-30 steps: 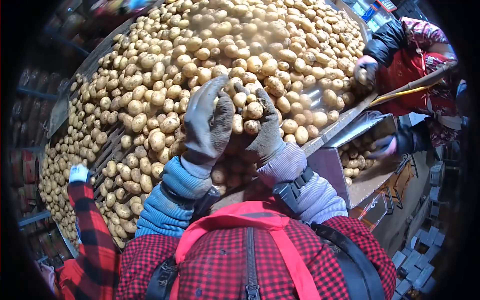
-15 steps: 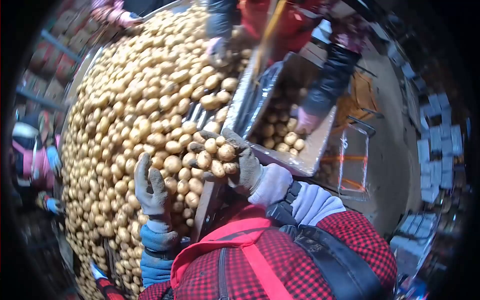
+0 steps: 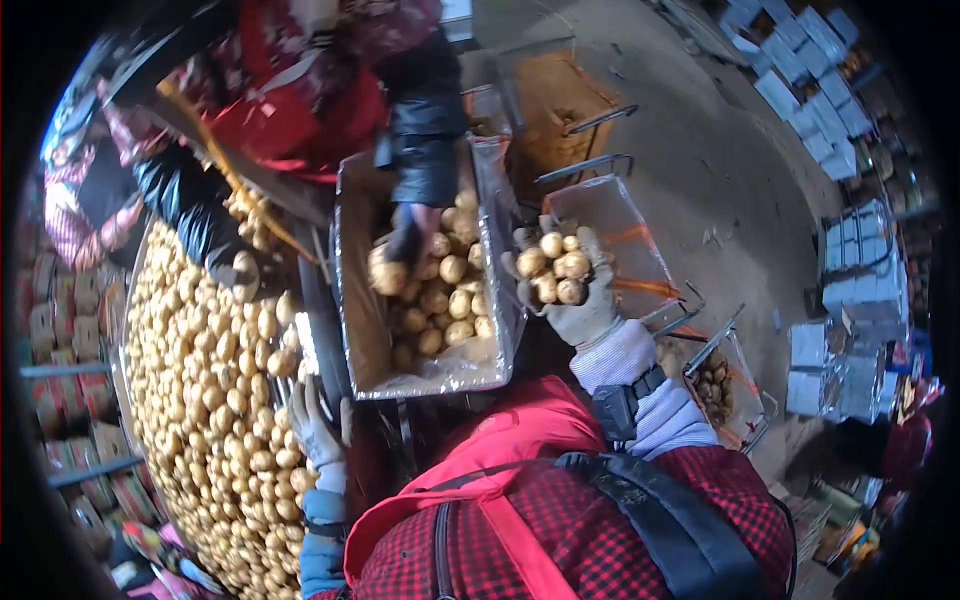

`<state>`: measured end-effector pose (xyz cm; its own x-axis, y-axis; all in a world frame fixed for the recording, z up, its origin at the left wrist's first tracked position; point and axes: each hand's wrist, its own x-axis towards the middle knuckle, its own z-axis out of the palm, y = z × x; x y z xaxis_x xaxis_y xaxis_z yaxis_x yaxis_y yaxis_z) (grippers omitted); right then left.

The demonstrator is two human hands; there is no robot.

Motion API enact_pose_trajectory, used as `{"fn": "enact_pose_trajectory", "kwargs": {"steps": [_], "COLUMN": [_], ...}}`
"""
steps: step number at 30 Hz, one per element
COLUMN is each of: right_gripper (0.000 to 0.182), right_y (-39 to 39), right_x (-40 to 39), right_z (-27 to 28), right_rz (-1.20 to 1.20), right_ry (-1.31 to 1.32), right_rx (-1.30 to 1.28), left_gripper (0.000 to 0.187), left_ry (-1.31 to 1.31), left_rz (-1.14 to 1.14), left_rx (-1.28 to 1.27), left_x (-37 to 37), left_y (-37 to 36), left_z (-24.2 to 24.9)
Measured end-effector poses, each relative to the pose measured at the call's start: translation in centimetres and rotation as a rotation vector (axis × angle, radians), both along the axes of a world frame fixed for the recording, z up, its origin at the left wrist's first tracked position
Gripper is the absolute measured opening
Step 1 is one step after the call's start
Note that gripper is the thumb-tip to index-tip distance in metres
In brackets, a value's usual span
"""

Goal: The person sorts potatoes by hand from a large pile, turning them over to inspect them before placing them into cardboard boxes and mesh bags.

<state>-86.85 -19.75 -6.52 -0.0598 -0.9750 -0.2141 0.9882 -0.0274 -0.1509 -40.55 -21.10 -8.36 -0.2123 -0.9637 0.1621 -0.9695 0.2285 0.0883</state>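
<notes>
My right hand (image 3: 584,318), in a soiled pale work glove, is cupped around several small potatoes (image 3: 553,266). It is out to the right, beside a crate with clear plastic sides and orange bands (image 3: 632,225). My left hand (image 3: 318,428), gloved too, has its fingers stretched out and holds nothing. It lies at the right edge of a big heap of potatoes (image 3: 215,390). Between my hands stands a plastic-lined box (image 3: 430,383) partly filled with potatoes. A co-worker's gloved hand reaches into it and holds a large potato (image 3: 388,272).
Another co-worker's hand (image 3: 238,272) is over the heap's far end. A yellow strap (image 3: 225,165) hangs there. Metal-framed bins (image 3: 565,115) stand on the floor (image 3: 700,210). White boxes (image 3: 860,260) are stacked at right, red-and-white cartons (image 3: 65,340) at left.
My right hand has swung right with its potatoes, away from the heap and past the lined box. My left hand has come off the heap's middle to its edge. The view has turned right.
</notes>
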Motion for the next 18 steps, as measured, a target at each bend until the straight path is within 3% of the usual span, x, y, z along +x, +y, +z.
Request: {"fn": "enact_pose_trajectory", "kwargs": {"steps": [2,8,18], "right_gripper": [0.052,0.048,0.048], "right_y": [0.5,0.5,-9.5], "right_x": [-3.4,-8.4,-13.5], "right_z": [-2.8,-5.9,-7.1], "right_rz": [-0.052,-0.275,-0.250], "right_ry": [-0.107,-0.124,-0.066], "right_rx": [-0.093,0.085,-0.129], "left_gripper": [0.076,0.079,0.085], "left_ry": [0.061,-0.004,-0.007], "left_rz": [-0.018,-0.051,-0.005], "left_rx": [0.001,-0.009,0.058], "left_x": [0.8,2.0,2.0], "left_y": [-0.3,-0.5,0.1], "left_z": [-0.7,-1.5,-0.9]}}
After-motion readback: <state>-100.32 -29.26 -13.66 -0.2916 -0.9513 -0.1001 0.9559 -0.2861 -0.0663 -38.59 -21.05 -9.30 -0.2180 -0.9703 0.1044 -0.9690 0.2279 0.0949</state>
